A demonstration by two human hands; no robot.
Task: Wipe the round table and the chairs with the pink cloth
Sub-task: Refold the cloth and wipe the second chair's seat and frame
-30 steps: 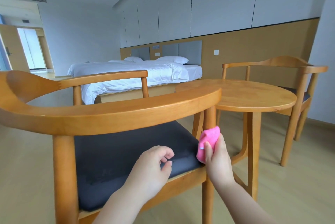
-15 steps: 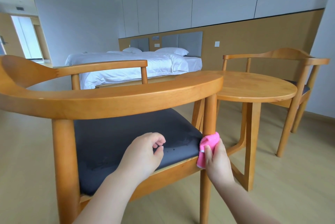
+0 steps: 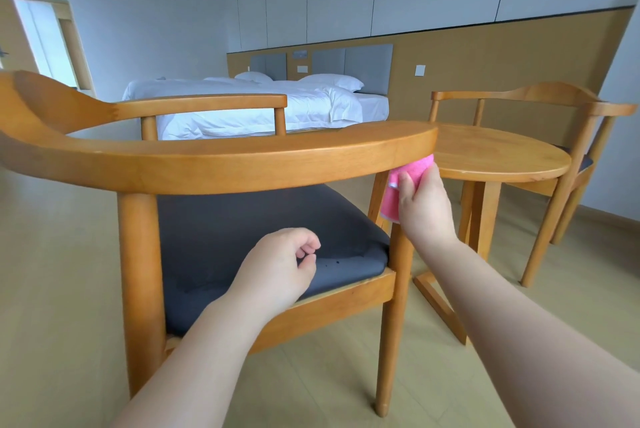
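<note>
One pink cloth [image 3: 408, 181], higher up chair leg [image 3: 391, 306].

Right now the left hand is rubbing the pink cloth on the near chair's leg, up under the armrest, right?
Not quite. The head view shows the right hand has the grip on the cloth, pressing it on the near chair's leg, up under the armrest. The left hand is loosely curled over the seat and holds nothing.

pale wood floor [image 3: 69, 271], white-made bed [image 3: 263, 105] against a tan headboard wall [image 3: 502, 56] (grey panels above).
</note>
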